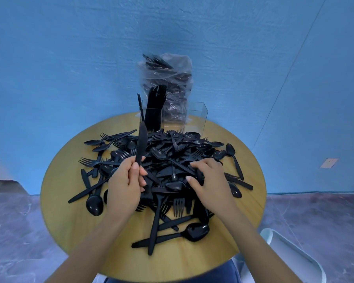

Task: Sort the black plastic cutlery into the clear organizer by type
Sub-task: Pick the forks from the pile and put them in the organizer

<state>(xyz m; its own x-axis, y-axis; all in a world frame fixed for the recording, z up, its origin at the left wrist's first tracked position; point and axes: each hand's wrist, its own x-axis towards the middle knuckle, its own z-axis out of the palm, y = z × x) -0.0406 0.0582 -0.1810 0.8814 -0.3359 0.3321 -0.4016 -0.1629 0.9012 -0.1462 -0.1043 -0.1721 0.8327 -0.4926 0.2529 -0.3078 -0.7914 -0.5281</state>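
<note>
A bare strip of the round worktop (55, 201) shows along its near and left edges. The left hand (124, 181) holds black knives (141, 146) upright in a closed grip; the right hand (207, 176) pinches into the cutlery pile (168, 160) mid-worktop. The clear organizer (173, 116) stands at the far edge, leftmost compartment holding knives

Left hand (127, 180) raised, fingers curled in a grip, forearm reaching forward from lower left. Right hand (207, 176) lowered palm-down, fingers bent, forearm entering from lower right.
</note>
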